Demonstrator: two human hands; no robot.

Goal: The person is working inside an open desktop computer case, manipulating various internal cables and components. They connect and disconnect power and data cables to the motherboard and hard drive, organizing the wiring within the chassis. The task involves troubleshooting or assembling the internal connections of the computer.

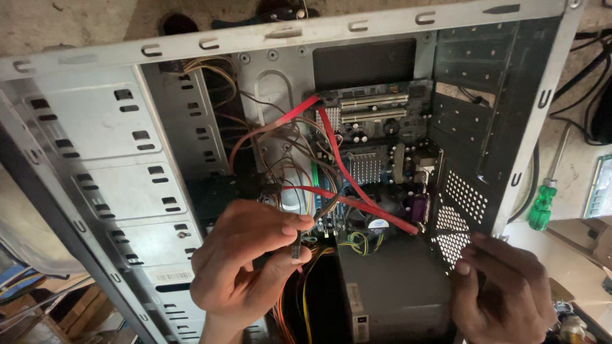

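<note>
An open grey metal computer case (102, 127) lies on its side in front of me, with a motherboard (376, 146) inside. My left hand (245, 261) pinches a small black cable connector (297, 245) between thumb and fingers, in front of a tangle of thin wires (287, 153). Flat red data cables (344, 172) run across the board. My right hand (503, 290) grips the perforated rear corner of the case (462, 204). A grey power supply box (392, 286) sits between both hands, with yellow and orange wires (306, 299) beside it.
A green-handled screwdriver (542, 207) lies on the concrete floor to the right of the case. Black cables (586, 83) trail at the far right. Wooden pieces and clutter (57, 312) sit at the lower left. The drive bay cage (134, 185) fills the case's left side.
</note>
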